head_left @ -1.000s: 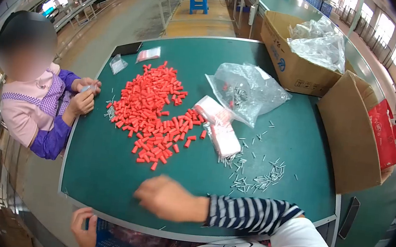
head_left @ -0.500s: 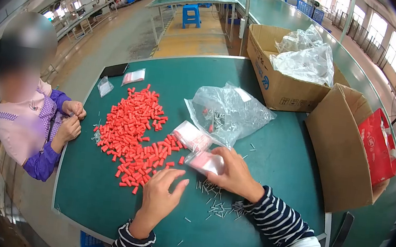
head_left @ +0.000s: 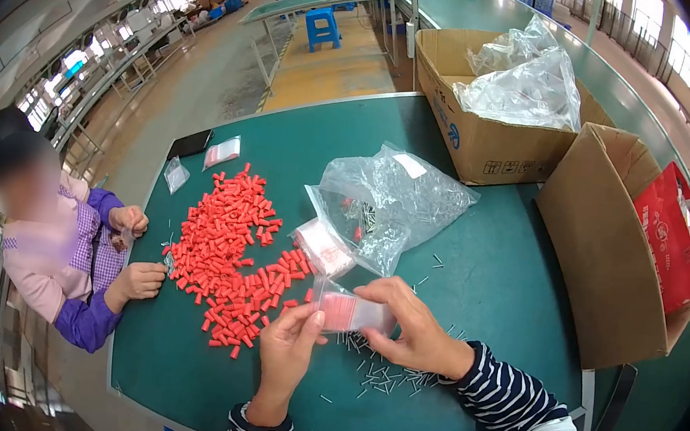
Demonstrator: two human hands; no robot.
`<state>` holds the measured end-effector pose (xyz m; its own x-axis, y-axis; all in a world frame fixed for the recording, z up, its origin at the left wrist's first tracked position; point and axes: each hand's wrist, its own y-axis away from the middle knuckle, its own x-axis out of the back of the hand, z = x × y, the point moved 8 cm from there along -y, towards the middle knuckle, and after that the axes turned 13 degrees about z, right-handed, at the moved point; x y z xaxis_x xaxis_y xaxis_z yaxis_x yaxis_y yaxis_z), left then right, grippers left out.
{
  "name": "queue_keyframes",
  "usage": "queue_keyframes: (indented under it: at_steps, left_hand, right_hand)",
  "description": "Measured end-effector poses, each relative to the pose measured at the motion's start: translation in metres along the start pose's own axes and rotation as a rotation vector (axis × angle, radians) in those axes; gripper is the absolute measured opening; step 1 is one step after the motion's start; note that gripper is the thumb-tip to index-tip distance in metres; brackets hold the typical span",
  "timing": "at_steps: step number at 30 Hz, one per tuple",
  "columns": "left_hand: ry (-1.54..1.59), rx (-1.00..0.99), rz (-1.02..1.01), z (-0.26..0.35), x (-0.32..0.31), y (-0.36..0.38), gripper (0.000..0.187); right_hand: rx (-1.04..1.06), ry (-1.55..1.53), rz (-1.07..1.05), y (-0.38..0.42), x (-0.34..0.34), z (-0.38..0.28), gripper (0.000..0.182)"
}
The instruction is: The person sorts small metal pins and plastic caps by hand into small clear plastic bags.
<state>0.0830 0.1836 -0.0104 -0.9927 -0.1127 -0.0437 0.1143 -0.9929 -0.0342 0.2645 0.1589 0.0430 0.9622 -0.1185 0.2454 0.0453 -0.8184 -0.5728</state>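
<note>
A small stack of clear zip bags with red print is between my two hands, just above the table. My right hand grips its right end, thumb below and fingers above. My left hand pinches the stack's left edge between thumb and fingers. Behind it lies another stack of zip bags, against a large clear plastic bag with metal pins inside. A wide pile of red plastic caps spreads to the left. Loose metal pins lie under and in front of my right hand.
A co-worker sits at the left edge, one hand by the pile's pins. Cardboard boxes stand at the right and back right. A dark phone and small bags lie at the far left corner.
My left hand has come up to the bag stack and taken its left edge. The stack has left the other stack and moved nearer me. One co-worker's hand has lowered to the table.
</note>
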Motion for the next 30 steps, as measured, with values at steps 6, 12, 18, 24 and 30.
queue_keyframes:
  at_steps: [6,12,18,24,30]
  left_hand:
    - [0.000,0.060,-0.077,-0.017,0.010,0.001,0.016]
    - [0.104,0.041,-0.034,-0.019,0.001,0.011,0.012]
    - [0.163,0.137,-0.147,-0.008,-0.017,0.022,0.014]
    - [0.101,0.000,-0.151,-0.014,-0.011,0.020,0.014]
    - [0.102,-0.014,-0.131,-0.006,-0.012,0.019,0.012]
  right_hand:
    - [0.096,0.174,0.130,-0.005,0.012,-0.002,0.041]
    - [0.095,0.144,0.017,0.011,-0.009,-0.012,0.024]
    - [0.070,0.157,0.093,0.013,-0.014,-0.019,0.023]
    - [-0.017,0.112,0.030,0.014,-0.016,-0.018,0.024]
    - [0.025,0.185,0.002,0.013,-0.016,-0.025,0.024]
